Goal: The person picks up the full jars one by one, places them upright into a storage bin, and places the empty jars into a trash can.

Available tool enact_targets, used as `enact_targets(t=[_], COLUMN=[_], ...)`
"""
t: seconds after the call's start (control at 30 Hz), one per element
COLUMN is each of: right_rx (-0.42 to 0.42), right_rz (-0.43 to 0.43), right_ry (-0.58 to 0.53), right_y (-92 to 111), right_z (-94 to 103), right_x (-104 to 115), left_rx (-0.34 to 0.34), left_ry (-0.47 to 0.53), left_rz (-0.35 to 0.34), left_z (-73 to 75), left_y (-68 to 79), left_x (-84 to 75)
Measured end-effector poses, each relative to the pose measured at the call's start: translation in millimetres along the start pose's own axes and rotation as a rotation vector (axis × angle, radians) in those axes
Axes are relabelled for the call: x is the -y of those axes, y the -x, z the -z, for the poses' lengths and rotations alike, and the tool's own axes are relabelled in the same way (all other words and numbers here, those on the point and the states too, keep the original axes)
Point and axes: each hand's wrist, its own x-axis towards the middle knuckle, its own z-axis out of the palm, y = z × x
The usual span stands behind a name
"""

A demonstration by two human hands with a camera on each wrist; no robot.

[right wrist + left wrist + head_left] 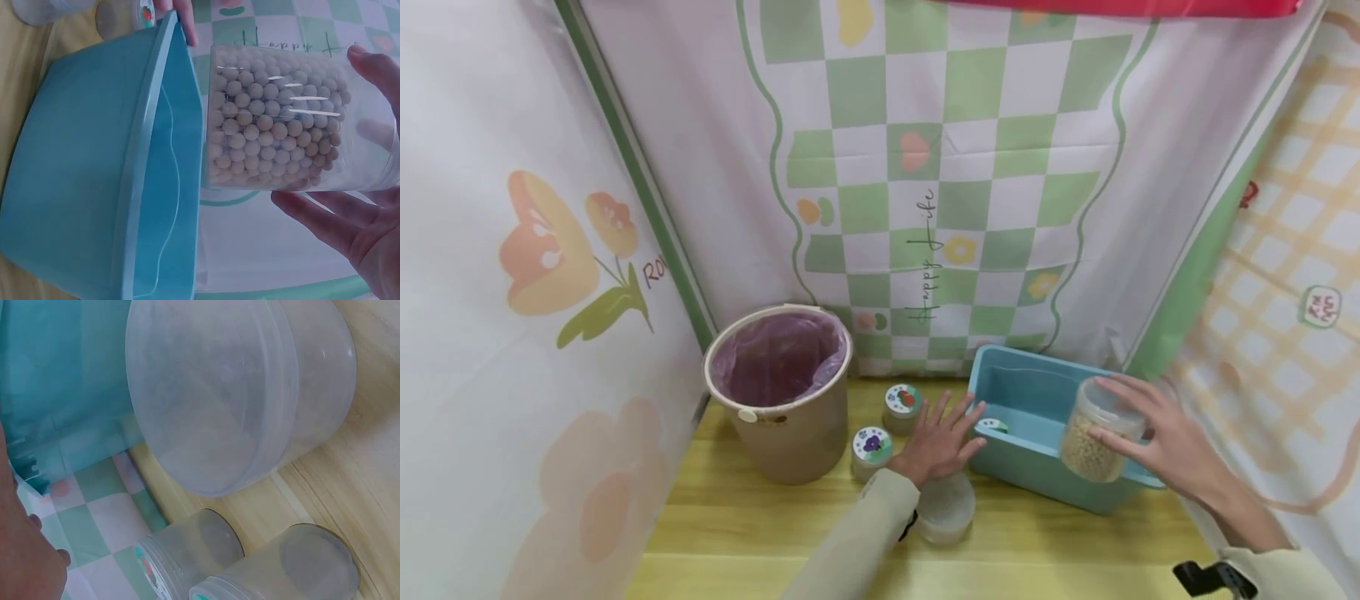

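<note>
My right hand (1172, 437) grips a clear plastic jar (275, 119) partly filled with small pale round beads. In the head view the jar stands slightly tilted over the right part of a blue rectangular tub (1030, 462). My left hand (938, 442) has its fingers spread and straight, with the fingertips at the tub's left rim. Below that hand sits a round clear jar (206, 394) with a frosted lid. A disc with a green print (994, 426) lies inside the tub, partly hidden by its wall.
Two small clear jars with printed lids, one with a red picture (902, 400) and one with a purple flower (872, 446), stand left of my left hand. Further left is a beige bin (797, 442) lined with a purple bag. Patterned cloth (917, 208) hangs behind.
</note>
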Motion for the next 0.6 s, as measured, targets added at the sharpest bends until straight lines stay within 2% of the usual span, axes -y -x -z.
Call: enact_targets(t=[0.13,0.3,0.43,0.6], right_rx=[0.031,0.127,0.185,0.207], right_rz=[-0.023,-0.108,-0.151,-0.129], right_ry=[-0.022,-0.035,-0.022,-0.011], right_y=[-12.1,-24.7,-29.5,-29.8], right_z=[0.6,1.1,-3.3,-19.1], right_x=[-12.5,-29.1,-44.9,-74.4], left_rx=[-0.008,-0.021,-0.005,0.007], left_ry=[0.006,0.011,0.018,0.025], left_rz=[-0.007,-0.016,-0.011,-0.014], left_z=[0.6,1.0,2.6,4.2], left_y=[0.4,1.4,0.8,1.0], left_x=[-0.1,0.3,0.6,0.0])
